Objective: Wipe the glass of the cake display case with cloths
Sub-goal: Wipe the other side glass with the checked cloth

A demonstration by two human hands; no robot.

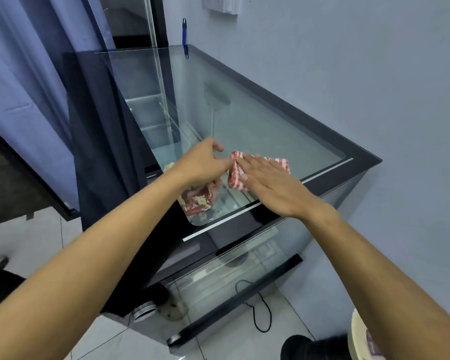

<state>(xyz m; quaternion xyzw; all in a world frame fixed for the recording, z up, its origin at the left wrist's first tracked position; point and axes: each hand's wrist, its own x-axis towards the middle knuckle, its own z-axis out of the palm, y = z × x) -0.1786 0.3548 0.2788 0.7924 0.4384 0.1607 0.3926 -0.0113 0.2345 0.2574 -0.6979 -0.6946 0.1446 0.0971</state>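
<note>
The cake display case (322, 131) has a black frame and a glass top (257, 120), and I look down on it. A red and white checked cloth (279, 163) lies folded on the near part of the glass top. My right hand (270, 188) rests flat on the cloth with fingers stretched out. My left hand (205, 162) pinches the cloth's left edge with its fingertips. Under the glass, a red and cream item (198, 201) shows below my left hand.
A pale blue wall (374, 61) runs along the right of the case. Blue curtains (24, 74) hang at the left. A black cable (260, 307) lies on the tiled floor beside the case's base. A blue object (184, 37) hangs at the far corner.
</note>
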